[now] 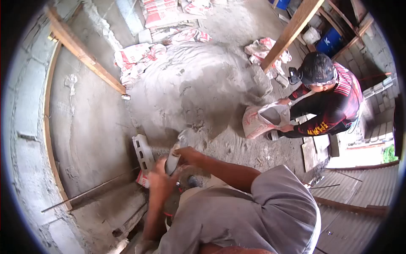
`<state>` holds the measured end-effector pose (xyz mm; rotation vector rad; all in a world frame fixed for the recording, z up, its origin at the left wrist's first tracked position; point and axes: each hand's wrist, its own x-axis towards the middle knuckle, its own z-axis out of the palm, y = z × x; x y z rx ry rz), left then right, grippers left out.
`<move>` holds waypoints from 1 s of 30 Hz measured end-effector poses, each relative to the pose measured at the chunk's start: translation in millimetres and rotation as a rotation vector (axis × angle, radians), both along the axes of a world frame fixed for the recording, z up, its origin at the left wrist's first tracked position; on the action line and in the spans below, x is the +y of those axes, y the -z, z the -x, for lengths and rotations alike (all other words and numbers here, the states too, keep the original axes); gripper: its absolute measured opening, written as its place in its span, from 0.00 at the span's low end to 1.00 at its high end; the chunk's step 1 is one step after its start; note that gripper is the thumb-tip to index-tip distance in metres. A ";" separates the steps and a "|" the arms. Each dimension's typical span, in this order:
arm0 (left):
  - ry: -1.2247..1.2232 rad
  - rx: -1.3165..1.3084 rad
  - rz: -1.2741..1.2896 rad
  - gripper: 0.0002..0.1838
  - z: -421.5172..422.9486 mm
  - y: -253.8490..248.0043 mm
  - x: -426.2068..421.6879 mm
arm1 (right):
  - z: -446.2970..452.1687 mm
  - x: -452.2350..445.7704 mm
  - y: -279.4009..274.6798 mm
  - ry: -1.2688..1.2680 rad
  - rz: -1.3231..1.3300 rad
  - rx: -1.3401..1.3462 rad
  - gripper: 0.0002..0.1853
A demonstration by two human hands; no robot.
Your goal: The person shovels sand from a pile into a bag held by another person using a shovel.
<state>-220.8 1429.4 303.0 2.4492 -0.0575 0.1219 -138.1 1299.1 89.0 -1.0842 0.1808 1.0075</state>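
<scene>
My left hand (160, 178) and my right hand (186, 155) are close together in front of my body. Between them is a smooth grey object (172, 163), long and curved; its exact kind is not clear. My right hand is closed at its upper side, and my left hand, somewhat blurred, wraps its near side. A pale, rough tip (182, 136) shows just beyond it, over the floor. Close to my left hand, a hollow concrete block (144, 153) stands tilted, with a red and white sack piece (143, 179) below it.
A broad heap of grey powder (198, 76) spreads ahead, edged by cement sacks (139, 59). To the right, a crouching co-worker (330, 97) holds an opened sack (258, 122). Wooden posts (84, 57) slant at left and upper right (292, 31). Corrugated sheets (351, 186) lie lower right.
</scene>
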 end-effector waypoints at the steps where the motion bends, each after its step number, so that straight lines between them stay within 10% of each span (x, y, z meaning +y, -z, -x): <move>1: -0.157 0.039 0.300 0.20 2.4 10.6 5.2 | 1.0 -6.1 -10.8 -0.113 0.044 -0.163 0.19; 3: -0.317 0.080 0.601 0.20 9.2 18.6 14.5 | 5.7 -3.1 -18.9 0.100 0.491 -0.896 0.26; 8: -0.310 -0.248 0.648 0.11 8.6 42.9 33.8 | 49.1 12.8 -194.0 0.044 0.065 -0.752 0.25; 11: -0.324 -0.197 0.875 0.12 7.4 46.9 33.1 | 68.5 39.5 -195.1 0.076 0.337 -1.599 0.27; 13: -0.344 -0.306 1.029 0.13 3.3 71.0 27.0 | 74.0 48.7 -164.0 0.237 0.258 -1.241 0.28; 17: -0.366 -0.516 0.604 0.09 26.0 98.0 23.7 | 63.7 42.3 -156.7 0.215 0.314 -1.361 0.30; 25: -0.549 -0.048 0.269 0.17 166.8 177.7 137.1 | 10.4 -39.8 -192.5 0.205 0.276 -0.922 0.37; 30: -0.898 -0.125 0.279 0.13 196.9 69.3 162.4 | -16.4 -56.3 -166.6 0.264 0.034 -0.508 0.32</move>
